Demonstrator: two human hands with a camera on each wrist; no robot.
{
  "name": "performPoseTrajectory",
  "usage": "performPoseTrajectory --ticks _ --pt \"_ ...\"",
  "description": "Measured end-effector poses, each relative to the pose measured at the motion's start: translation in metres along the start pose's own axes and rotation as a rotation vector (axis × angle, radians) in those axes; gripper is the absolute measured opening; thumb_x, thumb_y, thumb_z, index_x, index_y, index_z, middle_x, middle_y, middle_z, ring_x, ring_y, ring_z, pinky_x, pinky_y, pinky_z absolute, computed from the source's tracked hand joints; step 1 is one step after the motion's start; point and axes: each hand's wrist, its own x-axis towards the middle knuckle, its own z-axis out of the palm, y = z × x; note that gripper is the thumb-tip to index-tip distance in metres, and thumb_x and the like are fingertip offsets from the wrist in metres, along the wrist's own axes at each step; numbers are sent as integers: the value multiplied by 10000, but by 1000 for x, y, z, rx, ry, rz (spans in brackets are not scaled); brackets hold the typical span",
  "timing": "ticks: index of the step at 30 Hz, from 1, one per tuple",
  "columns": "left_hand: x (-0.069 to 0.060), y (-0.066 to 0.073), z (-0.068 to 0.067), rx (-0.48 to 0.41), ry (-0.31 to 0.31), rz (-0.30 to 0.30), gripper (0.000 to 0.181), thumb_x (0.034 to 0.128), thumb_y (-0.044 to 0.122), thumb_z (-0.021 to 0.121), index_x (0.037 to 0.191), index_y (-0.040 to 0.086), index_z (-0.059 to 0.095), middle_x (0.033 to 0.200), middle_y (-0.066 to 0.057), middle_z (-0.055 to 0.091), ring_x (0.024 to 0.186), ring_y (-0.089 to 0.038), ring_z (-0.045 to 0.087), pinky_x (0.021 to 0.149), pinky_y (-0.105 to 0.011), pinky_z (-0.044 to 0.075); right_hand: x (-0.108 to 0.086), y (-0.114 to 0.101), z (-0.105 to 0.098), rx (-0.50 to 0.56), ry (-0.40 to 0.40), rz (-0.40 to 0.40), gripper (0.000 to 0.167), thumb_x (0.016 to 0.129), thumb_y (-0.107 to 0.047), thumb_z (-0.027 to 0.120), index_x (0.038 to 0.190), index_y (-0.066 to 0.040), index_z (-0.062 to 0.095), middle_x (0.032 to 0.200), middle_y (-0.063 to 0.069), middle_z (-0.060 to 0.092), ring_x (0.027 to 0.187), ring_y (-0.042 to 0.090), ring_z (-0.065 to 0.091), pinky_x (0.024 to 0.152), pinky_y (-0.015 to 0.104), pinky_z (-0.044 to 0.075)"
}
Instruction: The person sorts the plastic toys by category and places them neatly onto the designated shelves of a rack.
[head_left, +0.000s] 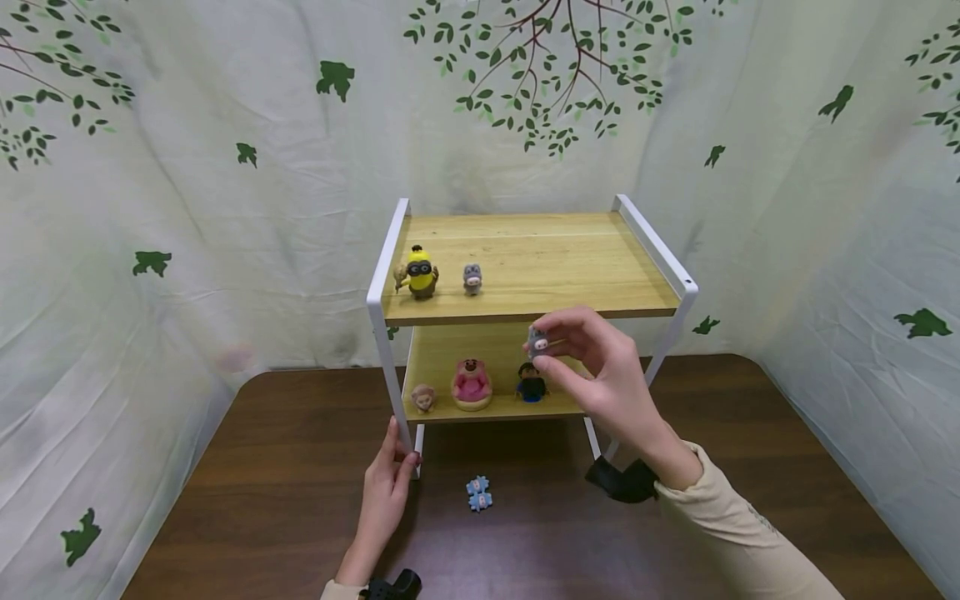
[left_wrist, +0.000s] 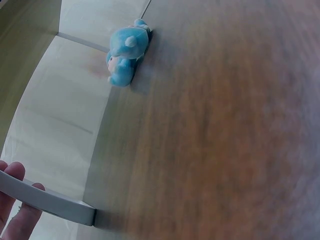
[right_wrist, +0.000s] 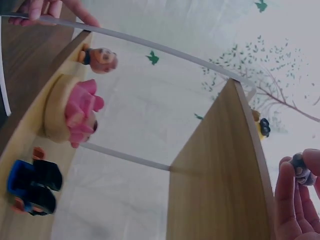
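My right hand (head_left: 603, 367) pinches a small grey figurine (head_left: 537, 342) between thumb and fingertips, in front of the two-tier shelf's upper board (head_left: 540, 258). In the right wrist view the same figurine (right_wrist: 301, 170) is partly covered by the fingers. With my left hand (head_left: 386, 487) I grip the shelf's white front-left leg (head_left: 387, 367) near its foot. A yellow Minion figure (head_left: 421, 275) and another grey figurine (head_left: 472, 279) stand on the upper board's left side. Below them are a small doll-head figure (head_left: 423, 398), a pink bear (head_left: 472, 386) and a dark-clothed figure (head_left: 531, 383).
Two light-blue plush-like figures (head_left: 478, 493) lie together on the brown table (head_left: 247, 492) in front of the shelf. A white curtain printed with leaves (head_left: 495, 175) hangs behind and at both sides. The shelf's right side rail (head_left: 656, 246) rises above the upper board.
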Motion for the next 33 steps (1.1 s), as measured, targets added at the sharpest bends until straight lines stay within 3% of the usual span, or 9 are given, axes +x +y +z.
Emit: performPoseTrajectory --ticks 13,33 --pt "-1 2 0 2 -1 -1 925 761 -267 602 1506 97 192 771 -169 527 563 -313 563 510 -229 446 19 -5 -5 9 56 -3 356 768 249 620 1090 115 549 993 189 609 901 216 625 787 302 522" --pt "-1 2 1 4 2 5 926 760 -273 598 1506 95 191 775 -172 522 558 -308 559 494 -249 441 44 -3 -9 -77 83 12 278 809 178 647 1058 96 552 1007 136 597 920 246 610 777 330 531"
